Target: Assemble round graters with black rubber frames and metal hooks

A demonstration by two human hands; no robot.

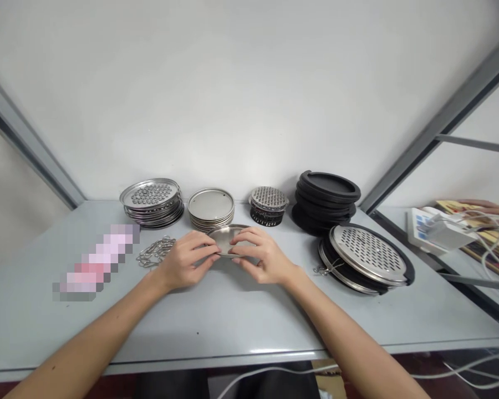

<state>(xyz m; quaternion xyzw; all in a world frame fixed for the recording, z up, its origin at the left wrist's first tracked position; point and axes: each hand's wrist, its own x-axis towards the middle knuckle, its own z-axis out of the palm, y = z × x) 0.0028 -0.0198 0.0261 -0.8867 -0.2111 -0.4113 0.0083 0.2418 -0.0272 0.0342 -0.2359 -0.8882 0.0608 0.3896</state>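
Between my hands is a shallow round metal plate [229,237], raised slightly toward me in front of the stacks. My left hand [188,260] pinches its near left rim between thumb and fingers. On the near right rim, my right hand [261,256] grips with the thumb below and the fingers above. Just behind the plate stands a stack of plain metal discs [211,204], partly covered by it. Left of my left hand lies a heap of bent wire pieces [156,250].
At the back left are perforated grater discs [152,194]; smaller ones [269,197] stand centre-back. Black rings [330,185] are piled back right. Nearer right, grater discs with black rims [370,252] lean in a stack. Another person's hand [493,208] shows beyond the right frame post.
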